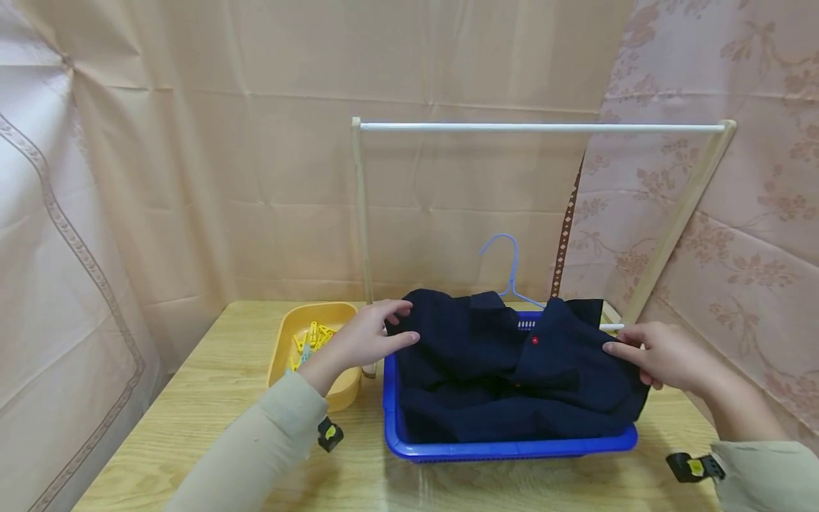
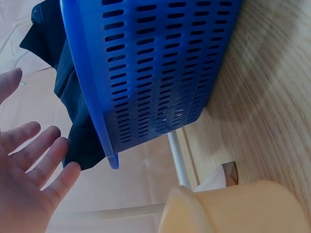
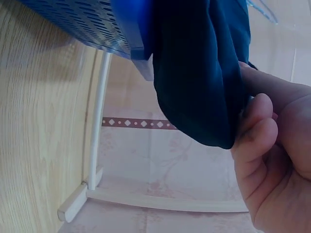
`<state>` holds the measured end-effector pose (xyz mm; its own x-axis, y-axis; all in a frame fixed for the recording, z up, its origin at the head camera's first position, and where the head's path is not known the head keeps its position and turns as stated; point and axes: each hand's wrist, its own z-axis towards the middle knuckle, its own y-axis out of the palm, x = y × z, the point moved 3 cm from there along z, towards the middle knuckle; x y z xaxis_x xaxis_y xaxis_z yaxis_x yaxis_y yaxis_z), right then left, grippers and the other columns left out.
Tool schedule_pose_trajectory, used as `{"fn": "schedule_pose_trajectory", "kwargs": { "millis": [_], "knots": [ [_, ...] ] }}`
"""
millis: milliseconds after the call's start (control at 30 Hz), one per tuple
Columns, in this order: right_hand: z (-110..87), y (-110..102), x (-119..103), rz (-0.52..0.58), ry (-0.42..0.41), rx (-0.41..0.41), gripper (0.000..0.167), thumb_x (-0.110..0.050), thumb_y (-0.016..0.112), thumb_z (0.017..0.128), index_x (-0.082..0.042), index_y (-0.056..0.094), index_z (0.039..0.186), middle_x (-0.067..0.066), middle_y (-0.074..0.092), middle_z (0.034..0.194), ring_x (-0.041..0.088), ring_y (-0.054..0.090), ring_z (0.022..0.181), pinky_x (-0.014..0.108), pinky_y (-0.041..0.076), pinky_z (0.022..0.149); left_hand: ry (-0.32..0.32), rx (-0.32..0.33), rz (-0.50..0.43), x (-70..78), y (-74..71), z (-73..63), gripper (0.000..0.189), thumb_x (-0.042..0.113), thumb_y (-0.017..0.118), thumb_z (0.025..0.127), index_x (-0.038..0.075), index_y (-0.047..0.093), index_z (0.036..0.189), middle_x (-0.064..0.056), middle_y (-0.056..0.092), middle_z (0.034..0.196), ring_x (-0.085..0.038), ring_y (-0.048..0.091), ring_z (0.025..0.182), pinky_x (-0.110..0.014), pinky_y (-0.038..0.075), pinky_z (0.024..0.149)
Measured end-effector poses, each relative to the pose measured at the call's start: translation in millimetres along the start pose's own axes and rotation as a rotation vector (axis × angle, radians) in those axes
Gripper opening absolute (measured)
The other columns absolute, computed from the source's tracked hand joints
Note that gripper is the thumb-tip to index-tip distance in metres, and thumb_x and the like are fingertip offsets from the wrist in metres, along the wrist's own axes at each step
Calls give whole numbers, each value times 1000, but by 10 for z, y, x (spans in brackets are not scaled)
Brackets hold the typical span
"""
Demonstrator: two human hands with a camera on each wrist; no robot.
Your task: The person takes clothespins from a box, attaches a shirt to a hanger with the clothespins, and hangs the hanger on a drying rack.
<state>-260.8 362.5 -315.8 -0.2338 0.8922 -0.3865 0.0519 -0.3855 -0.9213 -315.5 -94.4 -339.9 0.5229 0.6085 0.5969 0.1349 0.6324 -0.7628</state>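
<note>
A dark navy shirt (image 1: 473, 355) with small red buttons lies heaped in a blue plastic basket (image 1: 512, 449), some of its cloth hanging past the right rim. At the shirt's left side my left hand (image 1: 374, 333) has its fingers spread, the fingertips right by the cloth; in the left wrist view the left hand (image 2: 29, 170) shows the same spread. My right hand (image 1: 668, 355) pinches the shirt's right edge. The right wrist view has the right hand (image 3: 272, 145) with curled fingers and thumb at the hanging dark cloth (image 3: 199, 82).
Left of the basket, a yellow tub (image 1: 345, 390) holds several yellow clothespins (image 1: 313, 334). A blue hanger (image 1: 514, 267) stands up behind the shirt. Over the back of the wooden table (image 1: 205, 398) rises a rack with a white rail (image 1: 544, 128). Curtains hang behind it.
</note>
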Motion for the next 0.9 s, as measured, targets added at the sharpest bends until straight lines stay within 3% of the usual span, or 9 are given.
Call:
{"fn": "schedule_pose_trajectory", "kwargs": {
  "millis": [233, 400, 667, 900],
  "knots": [
    [-28, -103, -35, -16, -43, 113, 31, -38, 62, 103, -17, 61, 81, -4, 52, 52, 17, 52, 44, 30, 42, 43, 38, 33, 4, 11, -64, 13, 62, 40, 73, 94, 8, 55, 145, -5, 62, 135, -23, 58, 115, -39, 54, 91],
    [-51, -180, -56, -53, -70, 198, 26, -36, 62, 103, -14, 68, 90, -8, 51, 50, 14, 52, 44, 29, 41, 48, 77, 68, -6, 29, -127, 36, 60, 37, 73, 95, 6, 56, 143, -8, 62, 135, -25, 58, 115, -42, 55, 92],
    [-79, -277, -79, -128, -115, 338, 23, -33, 64, 102, -18, 66, 86, -11, 49, 50, 9, 49, 44, 27, 39, 51, 202, 190, -33, 104, -281, 80, 53, 26, 75, 94, -2, 59, 136, -17, 62, 132, -34, 61, 114, -51, 52, 96],
    [-75, -365, -131, -145, -164, 476, 17, -28, 69, 99, -16, 69, 86, -14, 49, 50, 6, 50, 43, 26, 39, 47, 280, 289, -23, 133, -422, 100, 50, 21, 77, 92, -4, 60, 132, -20, 64, 127, -38, 62, 112, -48, 53, 93]
  ]
}}
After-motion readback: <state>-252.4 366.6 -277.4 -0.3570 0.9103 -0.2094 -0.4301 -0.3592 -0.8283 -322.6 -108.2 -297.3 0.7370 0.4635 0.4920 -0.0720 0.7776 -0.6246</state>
